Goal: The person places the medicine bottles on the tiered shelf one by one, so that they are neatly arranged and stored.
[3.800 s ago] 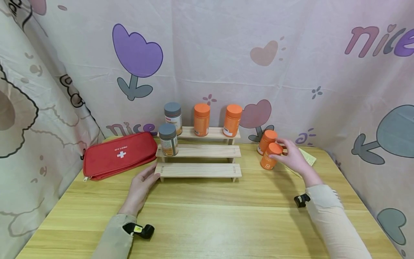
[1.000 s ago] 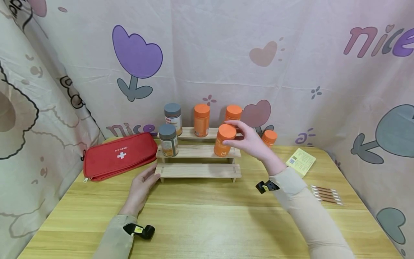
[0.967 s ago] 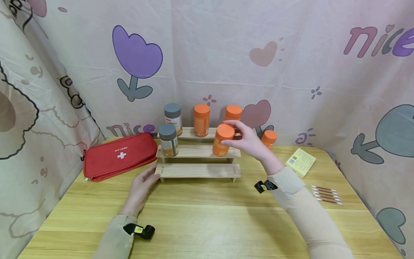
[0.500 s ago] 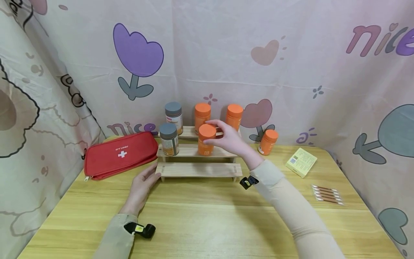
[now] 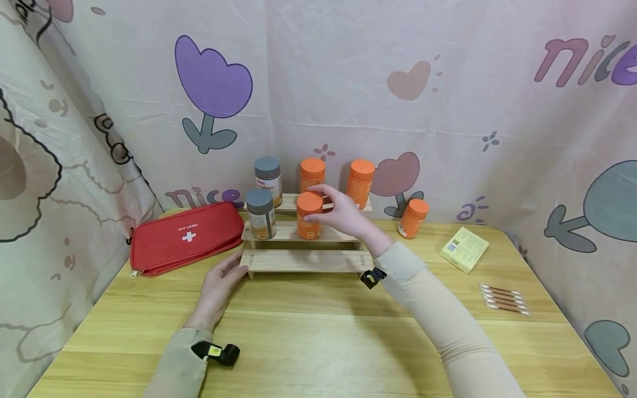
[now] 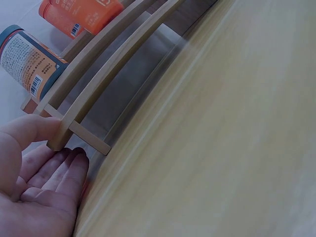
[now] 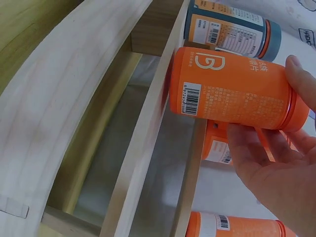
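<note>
A three-tier wooden display rack (image 5: 308, 261) stands on the table. My right hand (image 5: 343, 213) grips an orange pill bottle (image 5: 309, 218) with thumb and fingers around its upper side, upright at the middle tier's centre. In the right wrist view, that orange bottle (image 7: 232, 89) has its base right at the board's edge. My left hand (image 5: 219, 287) holds the left end of the lowest tier; the left wrist view shows the thumb (image 6: 37, 128) on the board and the fingers curled below it. A grey-capped bottle (image 5: 261, 215) stands left on the middle tier.
On the top tier stand another grey-capped bottle (image 5: 269, 179) and two orange bottles (image 5: 360, 185). A further orange bottle (image 5: 412, 219) is on the table to the right, near a yellow box (image 5: 464, 250) and packaged cotton swabs (image 5: 505, 300). A red first-aid pouch (image 5: 186, 237) lies left.
My right hand has carried the orange bottle from the right of the table to the middle tier, then leftward along it to the centre. My left hand has stayed at the rack.
</note>
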Motion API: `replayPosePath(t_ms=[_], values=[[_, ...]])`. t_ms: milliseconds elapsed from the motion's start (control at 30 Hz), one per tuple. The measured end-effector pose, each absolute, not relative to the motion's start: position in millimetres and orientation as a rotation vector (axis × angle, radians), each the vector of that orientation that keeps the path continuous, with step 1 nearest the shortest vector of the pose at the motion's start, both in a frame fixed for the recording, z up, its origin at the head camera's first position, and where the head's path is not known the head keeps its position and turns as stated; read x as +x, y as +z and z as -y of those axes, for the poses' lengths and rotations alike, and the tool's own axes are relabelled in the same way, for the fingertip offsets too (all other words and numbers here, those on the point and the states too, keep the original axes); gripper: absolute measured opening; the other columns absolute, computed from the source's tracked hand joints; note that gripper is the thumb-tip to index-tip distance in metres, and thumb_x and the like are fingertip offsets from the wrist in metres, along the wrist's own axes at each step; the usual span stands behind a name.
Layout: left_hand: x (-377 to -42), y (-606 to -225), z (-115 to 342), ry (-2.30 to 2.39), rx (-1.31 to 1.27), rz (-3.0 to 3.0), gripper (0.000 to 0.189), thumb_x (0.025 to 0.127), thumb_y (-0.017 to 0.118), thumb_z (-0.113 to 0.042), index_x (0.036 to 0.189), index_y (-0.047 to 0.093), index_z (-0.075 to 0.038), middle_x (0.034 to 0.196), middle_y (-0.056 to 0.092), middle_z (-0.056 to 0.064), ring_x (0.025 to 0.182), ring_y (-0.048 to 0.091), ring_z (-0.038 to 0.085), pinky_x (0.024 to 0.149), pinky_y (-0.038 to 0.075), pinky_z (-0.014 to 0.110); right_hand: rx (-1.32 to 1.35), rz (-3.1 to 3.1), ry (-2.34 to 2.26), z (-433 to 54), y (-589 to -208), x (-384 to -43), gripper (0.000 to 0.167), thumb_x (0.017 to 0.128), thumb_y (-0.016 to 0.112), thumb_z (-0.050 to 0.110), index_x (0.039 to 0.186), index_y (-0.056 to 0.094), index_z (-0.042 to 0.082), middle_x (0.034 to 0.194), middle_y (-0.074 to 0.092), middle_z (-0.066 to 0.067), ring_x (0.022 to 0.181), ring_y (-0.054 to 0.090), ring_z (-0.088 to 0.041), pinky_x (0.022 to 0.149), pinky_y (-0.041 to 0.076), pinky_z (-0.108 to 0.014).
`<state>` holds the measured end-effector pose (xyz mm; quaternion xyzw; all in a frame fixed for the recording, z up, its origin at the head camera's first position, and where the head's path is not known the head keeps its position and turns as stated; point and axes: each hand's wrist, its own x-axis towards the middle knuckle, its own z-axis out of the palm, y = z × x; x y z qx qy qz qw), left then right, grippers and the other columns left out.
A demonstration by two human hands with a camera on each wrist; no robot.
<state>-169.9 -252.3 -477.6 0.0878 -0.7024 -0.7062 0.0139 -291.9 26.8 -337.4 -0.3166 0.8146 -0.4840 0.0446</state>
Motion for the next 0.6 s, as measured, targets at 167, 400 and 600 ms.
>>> replayPosePath(t_ms=[167, 400, 600], values=[[-170.1, -477.3, 252.6, -2.207, 0.286, 2.194, 0.061, 0.096, 0.06, -0.023, 0.149, 0.034, -0.007, 0.152, 0.029, 0.012, 0.135, 0.034, 0.023, 0.095, 0.042, 0.016, -0.954, -2.48, -1.468, -25.4, -339.2, -293.5, 0.063, 0.078, 0.081, 0.022, 0.133, 0.052, 0.014, 0.119, 0.058, 0.0, 0.107, 0.057, -0.02, 0.087, 0.052, -0.03], [-170.6, -478.5, 252.5, -2.195, 0.299, 2.201, 0.061, 0.095, 0.061, -0.025, 0.148, 0.035, -0.008, 0.152, 0.03, 0.011, 0.134, 0.035, 0.023, 0.094, 0.042, 0.015, -0.946, -2.483, -1.467, -25.6, -340.3, -296.3, 0.064, 0.078, 0.081, 0.023, 0.134, 0.051, 0.015, 0.12, 0.058, -0.001, 0.108, 0.056, -0.022, 0.09, 0.051, -0.034], [-170.6, -479.1, 253.2, -2.19, 0.292, 2.205, 0.061, 0.095, 0.061, -0.025, 0.148, 0.035, -0.009, 0.152, 0.03, 0.011, 0.135, 0.035, 0.023, 0.095, 0.042, 0.016, -0.942, -2.466, -1.465, -27.9, -341.2, -298.8, 0.064, 0.079, 0.08, 0.024, 0.136, 0.051, 0.016, 0.124, 0.057, -0.001, 0.108, 0.056, -0.02, 0.091, 0.05, -0.034]])
